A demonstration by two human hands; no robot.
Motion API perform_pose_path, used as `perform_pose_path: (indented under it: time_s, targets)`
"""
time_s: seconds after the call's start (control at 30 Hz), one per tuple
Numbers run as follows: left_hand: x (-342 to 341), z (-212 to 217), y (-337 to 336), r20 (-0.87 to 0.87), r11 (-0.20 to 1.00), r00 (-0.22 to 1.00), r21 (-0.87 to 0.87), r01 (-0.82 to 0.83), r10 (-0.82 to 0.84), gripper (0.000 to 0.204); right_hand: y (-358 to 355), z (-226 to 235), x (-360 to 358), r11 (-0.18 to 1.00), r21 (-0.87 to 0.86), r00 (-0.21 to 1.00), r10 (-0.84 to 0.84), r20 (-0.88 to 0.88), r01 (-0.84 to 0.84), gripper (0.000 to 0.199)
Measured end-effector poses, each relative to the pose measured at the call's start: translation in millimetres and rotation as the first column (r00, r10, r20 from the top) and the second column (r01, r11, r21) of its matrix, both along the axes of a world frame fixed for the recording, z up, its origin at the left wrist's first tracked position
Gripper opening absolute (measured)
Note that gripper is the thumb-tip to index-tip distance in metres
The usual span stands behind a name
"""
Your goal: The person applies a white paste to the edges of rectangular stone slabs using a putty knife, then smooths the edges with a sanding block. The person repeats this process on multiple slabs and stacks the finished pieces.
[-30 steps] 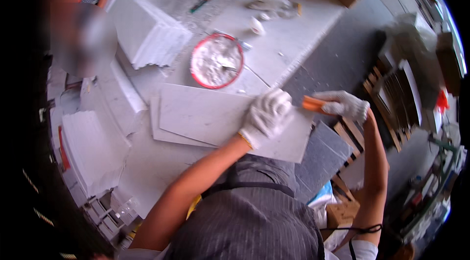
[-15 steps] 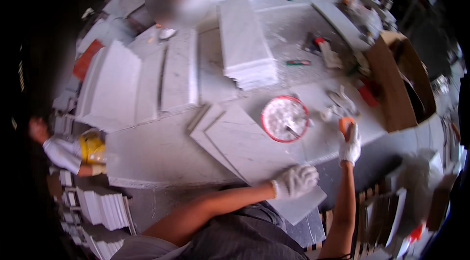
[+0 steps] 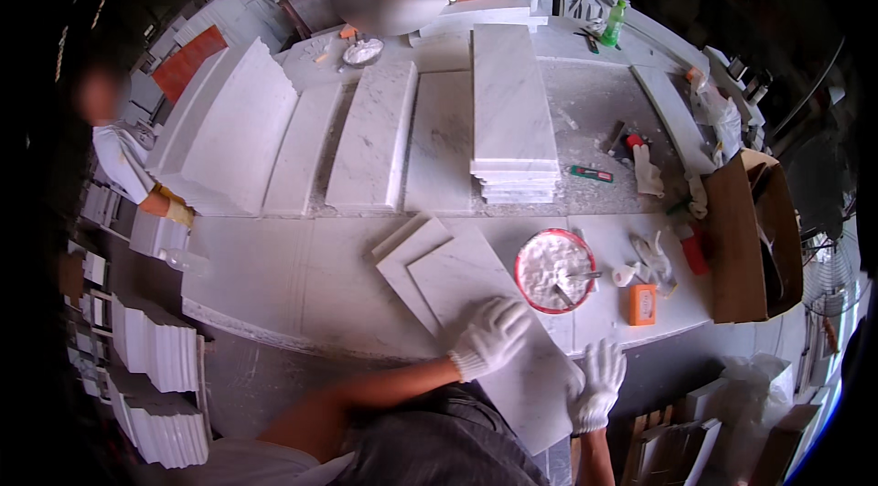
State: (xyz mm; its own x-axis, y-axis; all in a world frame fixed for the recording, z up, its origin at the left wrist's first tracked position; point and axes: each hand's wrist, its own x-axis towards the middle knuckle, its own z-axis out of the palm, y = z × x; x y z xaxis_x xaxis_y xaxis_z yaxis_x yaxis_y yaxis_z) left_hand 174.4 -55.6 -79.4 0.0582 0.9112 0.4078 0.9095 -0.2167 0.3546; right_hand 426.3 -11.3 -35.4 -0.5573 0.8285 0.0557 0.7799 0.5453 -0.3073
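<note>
A white marble slab [image 3: 476, 289] lies at an angle on the workbench [image 3: 274, 276], stacked over a second slab [image 3: 412, 244]. My left hand [image 3: 491, 335], in a white glove, rests flat on the top slab near its front end. My right hand [image 3: 599, 381], also gloved, lies with fingers spread at the slab's lower right edge, holding nothing. Just right of the slab stands a red bowl [image 3: 554, 271] of white paste with a tool in it. An orange block [image 3: 642, 303] lies on the bench beside the bowl.
Long marble slabs [image 3: 375, 143] and a stack [image 3: 512, 106] fill the bench's far half. Spare gloves [image 3: 651, 253], a cardboard box [image 3: 745, 239] and small tools sit at the right. One person stands across the bench, another at the left. Tile stacks [image 3: 155, 353] stand lower left.
My right hand held an orange tool earlier; now the orange block lies on the bench and that hand rests on the slab's edge. The view has swung to face the bench.
</note>
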Motion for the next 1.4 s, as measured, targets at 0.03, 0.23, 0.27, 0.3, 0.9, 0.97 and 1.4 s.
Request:
perform_pose_path:
  time_s: [0.03, 0.23, 0.27, 0.3, 0.9, 0.97, 1.4]
  targets:
    - [0, -2, 2, -0.026, 1.000, 0.999, 0.011, -0.026, 0.026, 0.039, -20, -2, -8, 0.995, -0.027, 0.995, 0.096, -0.026, -0.097, 0.071]
    - [-2, -1, 9, 0.035, 0.991, 0.993, -0.062, 0.119, -0.117, 0.040, -79, -39, 63, 0.950, -0.049, 0.945, -0.300, 0.128, 0.308, 0.065]
    - [-1, -1, 7, 0.020, 0.990, 0.993, -0.080, 0.118, -0.117, 0.039, -87, -49, 87, 0.881, 0.065, 0.873, -0.474, 0.113, 0.469, 0.060]
    - [-2, -5, 4, 0.046, 0.986, 0.991, -0.108, 0.130, -0.126, 0.040, -94, -54, 107, 0.767, 0.052, 0.739, -0.632, 0.231, 0.640, 0.054]
    - [-1, -11, 6, -0.021, 0.960, 0.960, -0.022, 0.279, -0.279, 0.038, -130, -84, 30, 0.285, -0.848, -0.194, -0.894, -0.403, 0.447, 0.052]
    - [0, -13, 6, -0.015, 0.960, 0.960, -0.020, 0.280, -0.280, 0.038, -134, -90, 32, 0.327, -0.782, -0.105, -0.890, -0.443, 0.530, 0.053]
    - [-4, -12, 5, 0.005, 0.963, 0.965, -0.055, 0.263, -0.263, 0.034, -184, -93, 72, 0.480, -0.718, 0.290, -0.877, -0.383, 0.504, 0.043]
